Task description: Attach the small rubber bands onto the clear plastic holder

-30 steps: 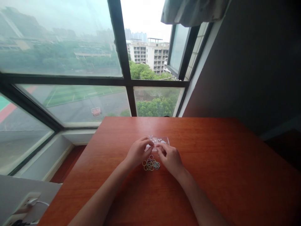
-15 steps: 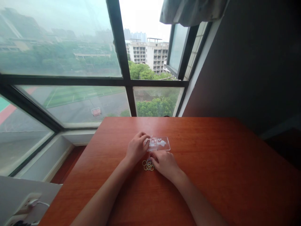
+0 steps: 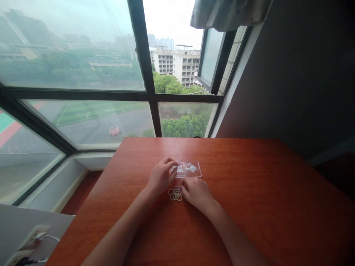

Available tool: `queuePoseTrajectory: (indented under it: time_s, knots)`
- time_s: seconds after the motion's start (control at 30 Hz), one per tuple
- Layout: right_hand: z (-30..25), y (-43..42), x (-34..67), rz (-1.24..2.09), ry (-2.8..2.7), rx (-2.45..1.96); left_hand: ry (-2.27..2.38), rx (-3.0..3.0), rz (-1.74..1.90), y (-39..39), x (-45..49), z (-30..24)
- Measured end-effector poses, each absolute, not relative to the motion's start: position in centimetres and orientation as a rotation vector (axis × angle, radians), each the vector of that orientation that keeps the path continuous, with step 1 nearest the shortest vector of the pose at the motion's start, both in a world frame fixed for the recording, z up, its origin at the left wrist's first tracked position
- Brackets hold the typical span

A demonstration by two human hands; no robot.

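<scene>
On the table lies a clear plastic case (image 3: 196, 171) with a white printed figure, and something round shows in its left part. My left hand (image 3: 161, 174) is at the case's left end, thumb and forefinger closed around that edge. Just in front of the case sits a small cluster of thin pastel rings (image 3: 175, 194), several of them overlapping. My right hand (image 3: 197, 190) rests at the right side of this cluster, its fingers curled down and its thumb and forefinger pinched at a ring. The fingertips partly cover that ring.
The reddish-brown wooden table (image 3: 257, 177) reaches up to the window (image 3: 111, 95). A dark wall (image 3: 283, 88) stands on the right. At lower left, a wall socket (image 3: 37, 238) holds a plug with a white cable.
My right hand has shifted slightly right and down at the rings, and the ring cluster looks a little rearranged. My left hand stays at the case. The view has moved slightly.
</scene>
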State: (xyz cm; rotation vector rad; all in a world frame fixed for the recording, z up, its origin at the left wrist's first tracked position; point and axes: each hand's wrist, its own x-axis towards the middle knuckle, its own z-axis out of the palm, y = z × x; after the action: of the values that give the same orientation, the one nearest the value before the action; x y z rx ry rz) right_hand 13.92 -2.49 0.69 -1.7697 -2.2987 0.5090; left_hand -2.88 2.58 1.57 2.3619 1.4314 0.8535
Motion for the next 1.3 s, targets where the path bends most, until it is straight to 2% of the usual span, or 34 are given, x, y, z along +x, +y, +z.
queuePoseTrajectory:
  time_s: [0.37, 0.73, 1.3]
  knots:
    - [0.8, -2.4, 14.3, 0.460, -2.276, -1.809, 1.360, 2.292, 0.877, 2.4, -2.9, 1.9]
    - [0.9, -1.7, 15.6, 0.375, -1.944, -1.672, 1.118, 2.228, 0.803, 1.9, -2.3, 2.6]
    - [0.2, -1.8, 15.5, 0.267, -1.902, -1.526, 1.093, 2.165, 0.772, 1.6, -1.9, 1.9]
